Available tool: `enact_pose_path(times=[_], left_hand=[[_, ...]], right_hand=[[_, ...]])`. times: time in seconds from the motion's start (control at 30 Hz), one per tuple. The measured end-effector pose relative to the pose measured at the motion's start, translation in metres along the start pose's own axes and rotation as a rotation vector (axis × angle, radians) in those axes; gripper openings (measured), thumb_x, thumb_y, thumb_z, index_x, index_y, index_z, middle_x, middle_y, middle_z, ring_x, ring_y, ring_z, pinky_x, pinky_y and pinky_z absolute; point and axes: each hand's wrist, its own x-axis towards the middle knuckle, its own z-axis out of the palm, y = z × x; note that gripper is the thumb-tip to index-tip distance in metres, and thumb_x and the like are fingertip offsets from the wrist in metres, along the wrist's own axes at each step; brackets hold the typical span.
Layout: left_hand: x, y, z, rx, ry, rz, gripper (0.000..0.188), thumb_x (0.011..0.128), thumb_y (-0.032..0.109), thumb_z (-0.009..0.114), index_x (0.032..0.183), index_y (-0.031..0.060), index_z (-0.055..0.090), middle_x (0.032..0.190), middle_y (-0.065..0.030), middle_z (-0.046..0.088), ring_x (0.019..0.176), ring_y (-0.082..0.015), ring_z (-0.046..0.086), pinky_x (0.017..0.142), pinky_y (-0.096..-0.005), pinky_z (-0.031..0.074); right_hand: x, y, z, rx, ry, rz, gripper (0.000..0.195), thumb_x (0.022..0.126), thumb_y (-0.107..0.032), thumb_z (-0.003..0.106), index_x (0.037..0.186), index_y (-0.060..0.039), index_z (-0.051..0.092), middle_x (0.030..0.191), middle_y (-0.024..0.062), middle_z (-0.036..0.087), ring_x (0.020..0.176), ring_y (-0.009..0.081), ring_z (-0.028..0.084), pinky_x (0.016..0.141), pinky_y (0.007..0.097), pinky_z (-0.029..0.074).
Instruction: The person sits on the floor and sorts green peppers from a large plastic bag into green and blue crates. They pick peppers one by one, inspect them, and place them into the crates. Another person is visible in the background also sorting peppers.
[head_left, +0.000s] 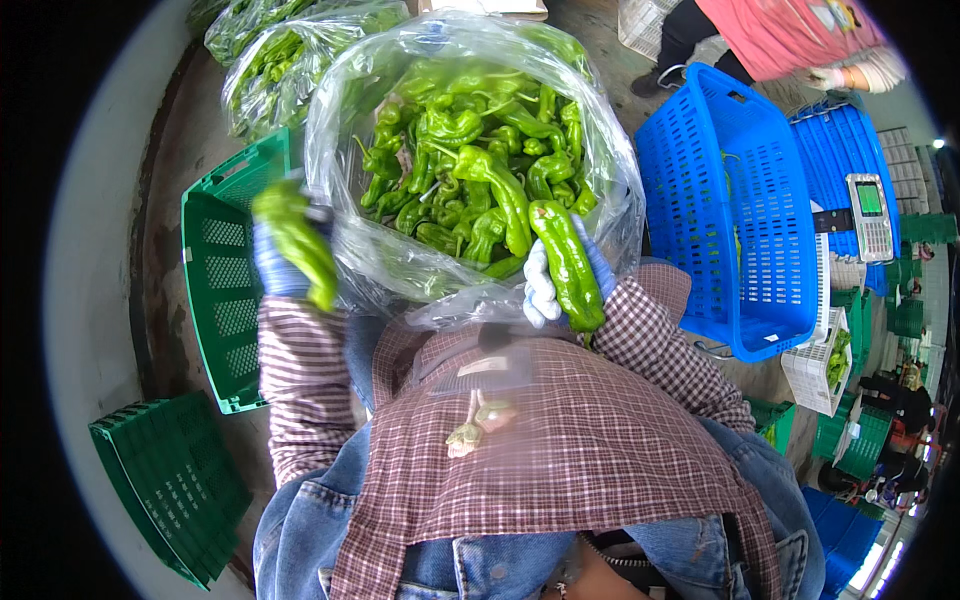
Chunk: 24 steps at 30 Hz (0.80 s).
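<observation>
A large clear plastic bag stands open before me, holding many green peppers. My left hand, in a blue and white glove, is blurred by motion over the green crate's edge, left of the bag. It grips a long green pepper. At the bag's near right rim, my gloved right hand holds another glossy green pepper across its palm, stem end toward me. Most of the left fingers are hidden behind the pepper.
On the left a green plastic crate stands beside stacked dark green crates. To the right are a blue perforated basket and a scale display. More pepper-filled bags sit at the back left. A person in pink stands back right.
</observation>
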Motion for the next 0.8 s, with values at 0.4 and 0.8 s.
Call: enact_pose_path(times=[0.4, 0.8], left_hand=[[-0.061, -0.082, 0.095, 0.992, -0.225, 0.013, 0.048, 0.092, 0.028, 0.067, 0.131, 0.0023, 0.055, 0.116, -0.0070, 0.062, 0.094, -0.0118, 0.058, 0.085, -0.0253, 0.048], [-0.024, -0.141, 0.099, 0.581, 0.137, -0.509, 0.030, 0.097, 0.036, 0.058, 0.097, 0.0066, 0.063, 0.077, -0.0026, 0.062, 0.055, -0.0085, 0.053, 0.043, -0.0190, 0.038]], right_hand=[[0.014, 0.004, 0.017, 0.053, 0.086, 0.231, 0.063, 0.087, -0.063, 0.057, 0.097, -0.0018, 0.066, 0.071, 0.0189, 0.069, 0.055, 0.0326, 0.067, 0.057, 0.0431, 0.052], [0.016, 0.002, 0.019, 0.099, 0.113, 0.196, 0.057, 0.100, -0.043, 0.046, 0.125, 0.0077, 0.051, 0.083, 0.0201, 0.066, 0.062, 0.0293, 0.066, 0.065, 0.0448, 0.057]])
